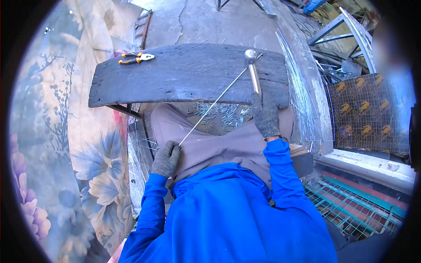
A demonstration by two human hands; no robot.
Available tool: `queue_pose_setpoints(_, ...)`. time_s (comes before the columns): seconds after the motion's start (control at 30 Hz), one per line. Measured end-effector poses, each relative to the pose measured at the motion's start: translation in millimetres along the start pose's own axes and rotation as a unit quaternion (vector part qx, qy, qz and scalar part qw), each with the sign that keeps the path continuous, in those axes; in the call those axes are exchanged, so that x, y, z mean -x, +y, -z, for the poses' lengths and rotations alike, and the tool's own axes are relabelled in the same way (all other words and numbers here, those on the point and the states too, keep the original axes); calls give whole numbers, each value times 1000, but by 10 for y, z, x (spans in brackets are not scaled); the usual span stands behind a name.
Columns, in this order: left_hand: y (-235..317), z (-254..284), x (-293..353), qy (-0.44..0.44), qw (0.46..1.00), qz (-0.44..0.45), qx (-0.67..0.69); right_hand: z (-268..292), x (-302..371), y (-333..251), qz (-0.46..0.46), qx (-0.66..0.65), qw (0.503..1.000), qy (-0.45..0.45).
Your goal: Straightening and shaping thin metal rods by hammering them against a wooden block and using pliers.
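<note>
My left hand (166, 158), in a grey knit glove, is closed around the near end of a thin metal rod (213, 104). The rod slants up and to the right, across my lap, and its far end lies over the right part of a dark wooden bench (175, 79). In my right hand (266, 116), gloved alike, is the handle of a hammer (254, 79). Its shiny rounded head is over the bench beside the rod's far part; whether head and rod touch, I cannot tell. Orange-and-black pliers (136, 58) lie at the bench's far left.
Short cut metal pieces (226, 115) are scattered on the ground below the bench. Long thin rods (300, 92) lie bundled to its right. A floral cloth (57, 131) hangs at left. Green wire mesh (351, 204) and a metal frame (351, 39) stand at right.
</note>
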State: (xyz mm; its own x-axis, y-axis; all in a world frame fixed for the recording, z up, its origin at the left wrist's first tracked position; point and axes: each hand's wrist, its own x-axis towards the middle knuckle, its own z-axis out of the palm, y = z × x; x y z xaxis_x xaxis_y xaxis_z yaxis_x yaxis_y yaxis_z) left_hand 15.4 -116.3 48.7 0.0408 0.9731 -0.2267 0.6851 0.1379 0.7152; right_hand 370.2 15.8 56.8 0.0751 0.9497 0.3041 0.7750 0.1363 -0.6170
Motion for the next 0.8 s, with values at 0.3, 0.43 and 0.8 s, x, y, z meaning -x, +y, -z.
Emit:
queue_pose_setpoints(0.3,165,-67,73,28,998,16,-58,188,-55,-133,-71,-15,997,-5)
queue_pose_setpoints(0.43,69,-116,88,32,998,32,-37,242,-124,89,-3,42,994,-100)
queue_pose_setpoints(0.8,-11,-84,106,12,999,39,-20,284,-215,4,-122,57,966,-221)
